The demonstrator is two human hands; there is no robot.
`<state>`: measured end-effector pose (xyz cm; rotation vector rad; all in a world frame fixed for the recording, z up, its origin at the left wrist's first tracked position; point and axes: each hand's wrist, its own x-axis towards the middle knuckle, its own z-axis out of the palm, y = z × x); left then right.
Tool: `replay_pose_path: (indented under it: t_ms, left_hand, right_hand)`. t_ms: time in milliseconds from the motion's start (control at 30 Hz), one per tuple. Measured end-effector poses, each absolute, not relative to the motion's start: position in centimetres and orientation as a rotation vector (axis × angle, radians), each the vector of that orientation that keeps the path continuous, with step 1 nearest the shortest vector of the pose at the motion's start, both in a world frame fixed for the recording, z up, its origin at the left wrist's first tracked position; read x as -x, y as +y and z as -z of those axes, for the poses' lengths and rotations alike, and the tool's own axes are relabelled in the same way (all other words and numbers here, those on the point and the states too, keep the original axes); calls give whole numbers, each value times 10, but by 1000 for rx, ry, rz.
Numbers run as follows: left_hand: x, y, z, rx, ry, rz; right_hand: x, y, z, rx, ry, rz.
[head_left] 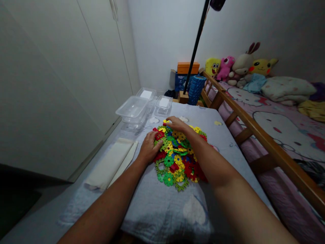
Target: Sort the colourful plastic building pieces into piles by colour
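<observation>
A heap of plastic building pieces (177, 159) in red, yellow, green and blue lies on the cloth-covered table. Many are notched discs; others are square frames with toothed edges. My left hand (149, 148) rests against the heap's left side, its fingers apart beside a red square piece (159, 135). At the far edge of the heap, my right hand (176, 124) reaches over with fingers curved but apart. A yellow and red piece (166, 122) shows at its fingertips. My right forearm hides part of the heap's right side.
Clear plastic containers (133, 107) stand at the table's far left, with a smaller lidded box (164, 102) beside them. Folded cream cloth (111, 164) lies to the left. A wooden bed rail (250, 132) runs along the right; a black pole (196, 44) rises behind the table.
</observation>
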<state>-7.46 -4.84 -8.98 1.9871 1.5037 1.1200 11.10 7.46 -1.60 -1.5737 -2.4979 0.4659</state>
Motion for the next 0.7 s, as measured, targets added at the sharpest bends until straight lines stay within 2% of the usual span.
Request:
replay_pose_path:
  t_ms: [167,400,600,700]
  left_hand:
    - [76,-49,89,-1989,1488,-1127]
    - [78,-44,90,-1984,1538,-1102]
    - [78,-45,85,-2016,1475,-1000]
    - [79,-48,83,-2013,1438,-1023]
  right_hand:
    - [-91,85,28,1598,-2687,-460]
    - [-115,51,8,1509,-2739,-612]
    - [-172,12,-6,1304,-2527,-810]
    - [-212,0,2,1371,-2296,-775]
